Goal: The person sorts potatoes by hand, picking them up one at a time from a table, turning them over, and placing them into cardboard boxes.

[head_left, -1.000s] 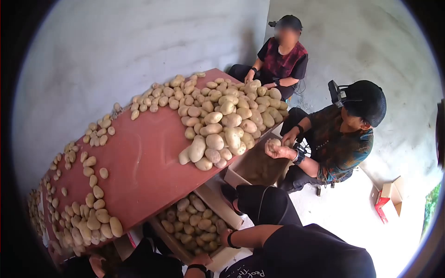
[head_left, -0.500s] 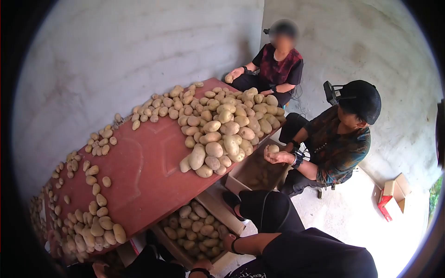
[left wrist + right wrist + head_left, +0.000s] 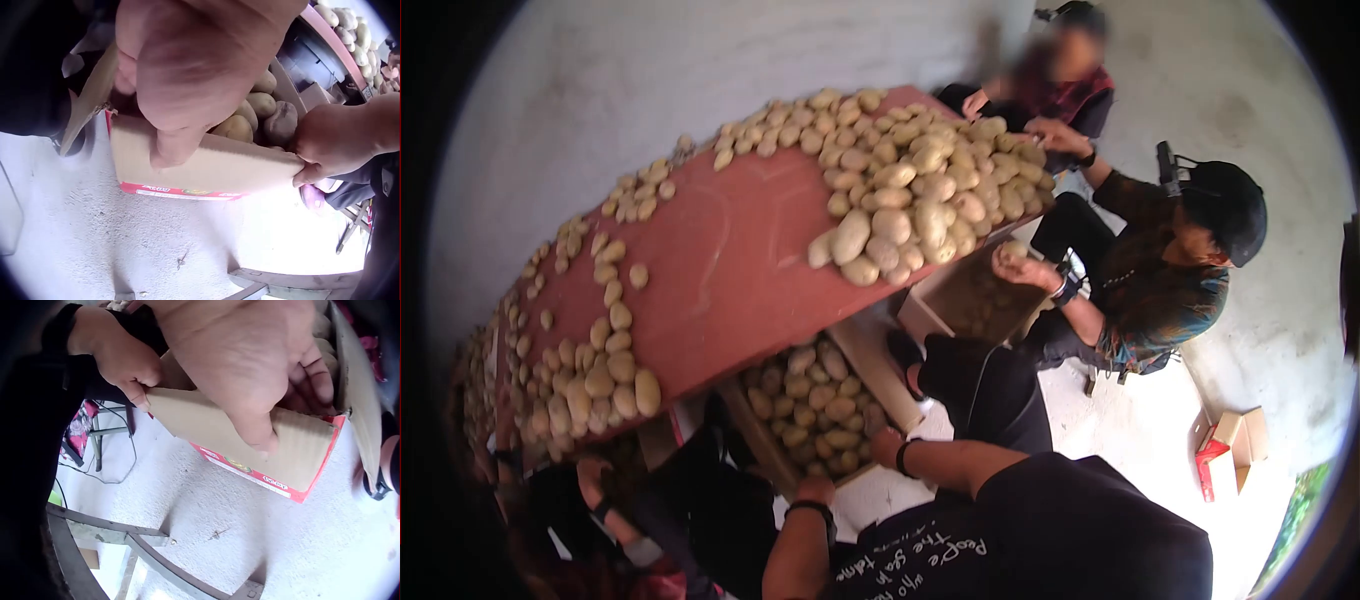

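A cardboard box (image 3: 878, 370) full of potatoes (image 3: 810, 405) stands beside the red table, its flap folded outward. My left hand (image 3: 815, 488) grips the near rim at one side; in the left wrist view its thumb (image 3: 172, 147) presses the outer wall and its fingers go inside. Farther along this rim, my right hand (image 3: 887, 447) pinches the board. The right wrist view shows the right hand (image 3: 250, 369) with its thumb outside and fingers inside near the corner. Red print shows low on the box's outer wall (image 3: 206, 419).
Many potatoes (image 3: 920, 190) are piled on the red table (image 3: 710, 260), smaller ones along its far side. A person in a cap (image 3: 1190, 270) sits by another box (image 3: 925, 315). Another person (image 3: 1050, 85) sits at the back. Metal stool legs (image 3: 119, 534) stand near me.
My view has tilted downward, so table and box sit higher in it. Both my hands stay at the box rim. The person in the cap has stretched one arm to the potato pile.
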A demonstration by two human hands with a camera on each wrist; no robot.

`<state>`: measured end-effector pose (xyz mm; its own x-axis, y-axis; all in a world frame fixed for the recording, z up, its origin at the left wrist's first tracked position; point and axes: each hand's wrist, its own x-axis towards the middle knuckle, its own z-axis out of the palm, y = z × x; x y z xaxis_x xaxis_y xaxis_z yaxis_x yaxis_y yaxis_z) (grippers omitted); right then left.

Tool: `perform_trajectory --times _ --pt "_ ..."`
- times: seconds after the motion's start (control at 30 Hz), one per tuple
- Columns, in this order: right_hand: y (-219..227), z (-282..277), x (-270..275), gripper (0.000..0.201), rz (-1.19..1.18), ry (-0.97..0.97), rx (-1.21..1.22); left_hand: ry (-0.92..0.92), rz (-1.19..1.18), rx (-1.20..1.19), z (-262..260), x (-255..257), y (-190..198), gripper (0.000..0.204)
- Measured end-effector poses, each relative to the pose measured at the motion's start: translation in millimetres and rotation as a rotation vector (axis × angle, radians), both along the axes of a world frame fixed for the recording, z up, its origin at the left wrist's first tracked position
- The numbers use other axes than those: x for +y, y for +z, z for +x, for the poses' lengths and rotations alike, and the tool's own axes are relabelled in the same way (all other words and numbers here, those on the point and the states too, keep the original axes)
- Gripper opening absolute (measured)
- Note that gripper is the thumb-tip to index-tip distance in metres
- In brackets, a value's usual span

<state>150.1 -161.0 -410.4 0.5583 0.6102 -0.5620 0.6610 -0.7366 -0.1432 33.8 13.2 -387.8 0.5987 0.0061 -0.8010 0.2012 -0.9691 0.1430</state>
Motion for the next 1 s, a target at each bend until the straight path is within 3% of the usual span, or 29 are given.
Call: perform_trajectory --times 0.03,0.07,0.13,0.23,0.33,0.37,0.47,0.5,0.6,0.73,0.77,0.87,1.0 --pt "1.8 1.0 -3.5 0.023 0.008 0.053 0.050 0.030 -0.002 0.008 -3.8 -2.1 -2.1 0.031" --pt "-41.2 -5.5 -10.8 0.022 0.060 -0.033 0.004 -0.023 -0.012 0.006 -7.1 -3.2 -13.3 0.031" --pt "-3.7 -5.8 -20.7 0.021 -0.061 0.397 -0.011 -0.047 -0.032 0.053 -12.7 -10.8 -15.7 0.027" --pt "3.8 -14.0 -24.6 0.022 -0.254 0.625 0.057 -0.071 -0.086 0.151 -14.4 -15.5 -4.0 0.027" --pt "36.8 -19.6 -17.3 0.023 -0.487 0.684 0.034 0.031 -0.144 0.219 -16.5 -8.3 5.7 0.028" --pt "13.6 -17.8 -25.2 0.024 -0.302 0.380 0.037 -0.049 -0.153 0.247 -9.8 -7.0 15.9 0.032" --pt "16.8 7.8 -25.8 0.026 -0.118 0.557 0.071 0.111 -0.311 0.173 -8.2 2.2 30.2 0.044" --pt "33.8 21.2 -18.5 0.025 -0.143 0.617 0.208 0.249 -0.403 0.187 -2.4 0.2 60.9 0.045" --pt "97.3 34.8 -3.1 0.024 -0.117 0.587 0.255 0.740 -0.751 0.169 -2.2 6.2 70.7 0.046" --pt "166.2 45.3 14.3 0.020 -0.033 0.663 0.195 1.007 -1.305 -0.051 -30.5 25.6 164.0 0.054" --pt "136.8 57.9 5.7 0.021 0.146 0.649 0.216 1.082 -1.444 -0.108 -39.7 26.0 186.1 0.057" --pt "245.3 35.0 -5.4 0.024 0.361 0.406 0.410 1.076 -1.798 -0.221 -77.4 29.2 234.8 0.063" --pt "264.8 7.7 -10.1 0.026 0.369 0.318 0.715 1.020 -2.177 -0.242 -125.6 24.7 233.0 0.075"
